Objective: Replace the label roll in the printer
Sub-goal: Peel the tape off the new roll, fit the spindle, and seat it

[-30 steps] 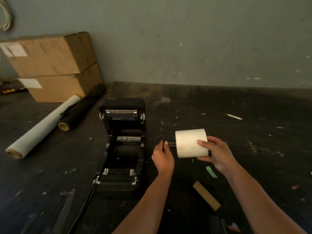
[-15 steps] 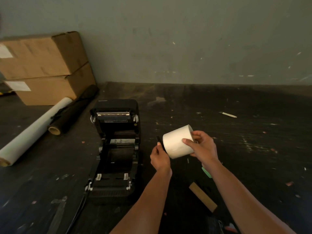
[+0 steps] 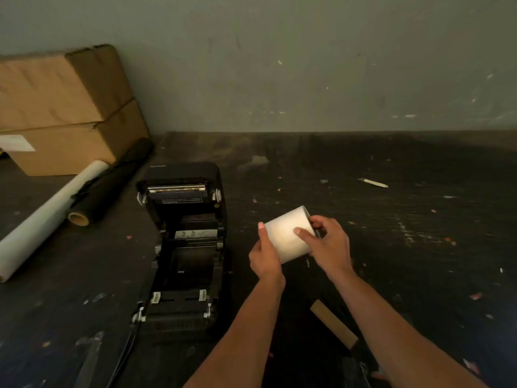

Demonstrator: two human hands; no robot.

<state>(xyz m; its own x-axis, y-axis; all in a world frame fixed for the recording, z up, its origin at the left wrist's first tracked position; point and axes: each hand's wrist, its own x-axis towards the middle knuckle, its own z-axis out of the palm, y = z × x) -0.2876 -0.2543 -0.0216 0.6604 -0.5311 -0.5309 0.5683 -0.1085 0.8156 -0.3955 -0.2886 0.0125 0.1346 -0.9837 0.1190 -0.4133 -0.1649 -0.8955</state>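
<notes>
A white label roll is held tilted in the air, just right of the black label printer. The printer lies on the dark table with its lid swung open and its roll bay bare. My left hand presses against the roll's lower-left end, thumb up along that end. My right hand wraps the roll's upper-right end, fingers over its side. The black spindle seen earlier is hidden behind the roll and hands.
A brown cardboard core lies on the table below my right forearm. Two stacked cardboard boxes stand at the back left, with a white roll and a black roll lying in front of them. A small white stick lies far right.
The roll has tilted from level to slanted, its right end up. My left hand has closed in against the roll's left end, and the black spindle has gone out of sight.
</notes>
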